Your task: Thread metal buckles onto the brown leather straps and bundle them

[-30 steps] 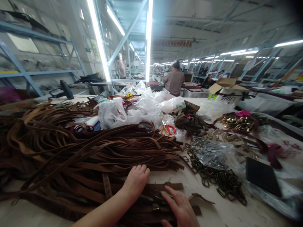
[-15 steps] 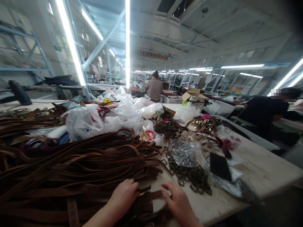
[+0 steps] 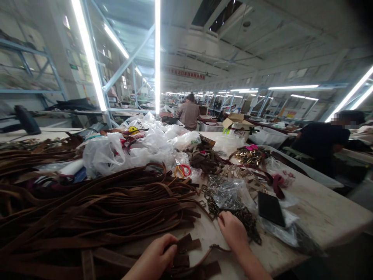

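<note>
My left hand [image 3: 159,254] is closed on the end of a brown leather strap [image 3: 189,243] at the lower middle. Up and to the right, my right hand [image 3: 233,231] reaches the near edge of a pile of dark metal buckles [image 3: 247,221]; its fingers are bent together, and what they hold, if anything, is hidden. A thin strap with a buckle [image 3: 214,247] lies on the table between my hands. Many long brown straps [image 3: 116,210] cover the left side, their ends beside my left hand.
Red-and-orange-handled pliers [image 3: 182,169] lie by white plastic bags [image 3: 105,153]. A black flat device [image 3: 271,208] rests on the pale table [image 3: 320,214]. Gold buckles [image 3: 249,155] are heaped behind. One person [image 3: 320,136] bends over at the right, another [image 3: 189,112] is farther back.
My right hand has moved up and right, away from the straps to the dark buckles. My left hand has shifted slightly down and right, with strap ends now fanned out beside it.
</note>
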`<action>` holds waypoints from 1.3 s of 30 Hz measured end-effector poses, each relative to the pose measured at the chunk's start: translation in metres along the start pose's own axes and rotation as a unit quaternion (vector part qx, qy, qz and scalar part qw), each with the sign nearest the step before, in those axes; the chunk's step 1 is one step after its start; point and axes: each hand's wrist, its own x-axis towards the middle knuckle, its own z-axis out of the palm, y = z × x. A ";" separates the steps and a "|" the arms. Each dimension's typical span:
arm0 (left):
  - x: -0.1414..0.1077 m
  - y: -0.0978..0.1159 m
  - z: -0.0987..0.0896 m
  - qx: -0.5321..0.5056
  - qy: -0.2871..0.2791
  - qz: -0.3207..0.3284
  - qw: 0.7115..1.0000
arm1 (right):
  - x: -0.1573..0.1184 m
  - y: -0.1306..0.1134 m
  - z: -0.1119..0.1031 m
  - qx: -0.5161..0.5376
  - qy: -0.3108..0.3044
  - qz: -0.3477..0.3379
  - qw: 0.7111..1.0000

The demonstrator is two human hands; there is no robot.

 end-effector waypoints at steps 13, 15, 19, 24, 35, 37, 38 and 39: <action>-0.015 0.013 -0.017 -0.196 0.058 -0.036 0.978 | -0.064 -0.121 -0.010 0.769 -0.324 0.261 0.486; -0.018 0.015 -0.018 -0.208 0.048 -0.047 0.976 | -0.067 -0.126 -0.006 0.767 -0.338 0.251 0.484; -0.021 0.017 -0.018 -0.202 0.039 -0.078 0.976 | -0.072 -0.128 -0.001 0.762 -0.327 0.234 0.507; -0.023 0.017 -0.017 -0.159 0.032 -0.086 0.983 | -0.072 -0.126 -0.005 0.729 -0.327 0.186 0.573; -0.025 0.011 -0.016 -0.109 0.063 -0.007 0.992 | -0.063 -0.127 -0.007 0.712 -0.266 0.191 0.621; -0.023 0.006 -0.016 -0.133 0.073 0.000 0.988 | -0.063 -0.127 -0.005 0.758 -0.221 0.281 0.545; -0.023 0.003 -0.016 -0.142 0.073 0.001 0.987 | -0.062 -0.126 -0.005 0.775 -0.207 0.314 0.508; -0.022 0.001 -0.015 -0.148 0.073 0.000 0.986 | -0.061 -0.126 -0.006 0.789 -0.201 0.335 0.475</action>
